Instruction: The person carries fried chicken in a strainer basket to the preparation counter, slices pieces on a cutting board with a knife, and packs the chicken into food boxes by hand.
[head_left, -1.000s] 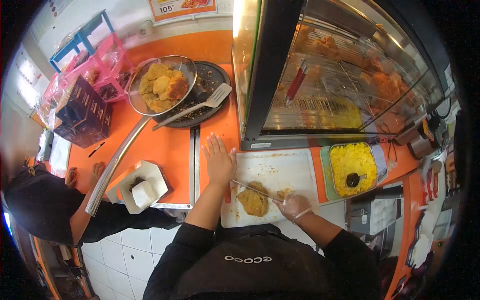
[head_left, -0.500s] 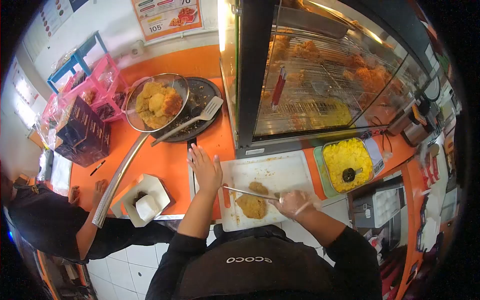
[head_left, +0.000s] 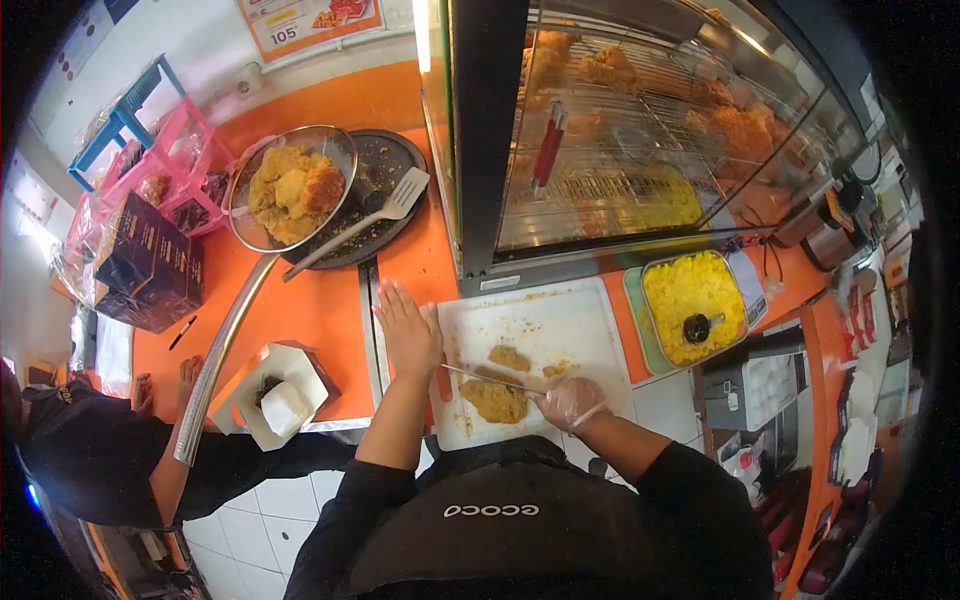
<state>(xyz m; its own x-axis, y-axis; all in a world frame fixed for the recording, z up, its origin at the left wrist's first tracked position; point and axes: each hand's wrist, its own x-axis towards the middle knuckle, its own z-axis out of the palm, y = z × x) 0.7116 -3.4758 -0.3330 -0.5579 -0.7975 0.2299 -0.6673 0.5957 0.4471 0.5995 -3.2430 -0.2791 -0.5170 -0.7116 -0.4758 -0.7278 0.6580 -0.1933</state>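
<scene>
My right hand (head_left: 573,403), in a clear plastic glove, is closed round the handle of a knife (head_left: 487,376). The blade points left, over the upper edge of a large piece of breaded fried food (head_left: 494,402) on a white cutting board (head_left: 590,325). A smaller cut piece (head_left: 509,358) lies just above the blade, with crumbs around it. My left hand (head_left: 408,330) is bare and flat, fingers extended and holding nothing, at the board's left edge near the knife tip.
A strainer (head_left: 292,187) of fried food and a spatula (head_left: 402,197) sit over a dark round tray (head_left: 385,160). An open box (head_left: 318,382) stands left, near a co-worker's arm (head_left: 165,455). Right are a yellow food tray (head_left: 690,300) and glass display case (head_left: 620,130).
The smaller piece has come apart from the larger one and lies above it. The knife has shifted over the larger piece's upper edge. My left hand has stayed open beside the board.
</scene>
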